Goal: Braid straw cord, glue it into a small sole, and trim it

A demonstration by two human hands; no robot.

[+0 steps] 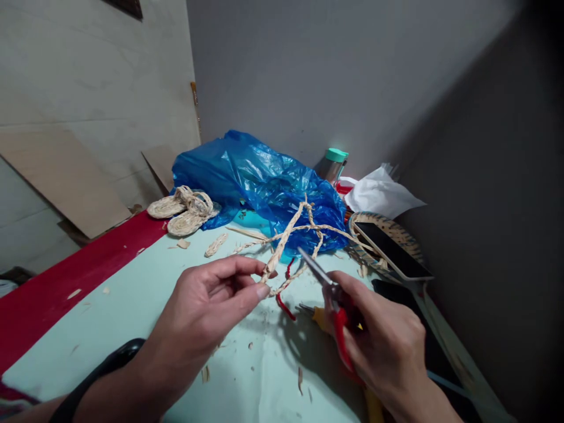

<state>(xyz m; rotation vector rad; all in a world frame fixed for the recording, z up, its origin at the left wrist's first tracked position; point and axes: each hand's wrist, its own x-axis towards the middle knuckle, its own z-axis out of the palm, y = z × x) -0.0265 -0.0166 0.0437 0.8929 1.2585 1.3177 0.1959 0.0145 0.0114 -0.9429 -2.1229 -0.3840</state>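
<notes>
Between the thumb and fingers of my left hand (pixel 215 294) is the end of a braided straw cord (pixel 284 238). The pale braid runs up and away from the hand and loops back in thinner lengths. My right hand (pixel 379 335) grips red-handled scissors (pixel 340 335), with the metal blades pointing up and left, close to the braid but apart from the held end. A bit of red yarn (pixel 286 306) hangs by the cord below the held end. Under the right hand lies a yellow-handled tool (pixel 321 317) with a pointed metal tip, partly hidden.
Behind the hands spreads a crumpled blue plastic bag (pixel 247 170). Small woven straw sandals (pixel 189 211) sit at its left, near a small straw sole (pixel 215 245). At right, a phone (pixel 396 249) rests on a woven basket (pixel 356 220); a bottle (pixel 333 164) stands behind. Straw scraps litter the table (pixel 132 299).
</notes>
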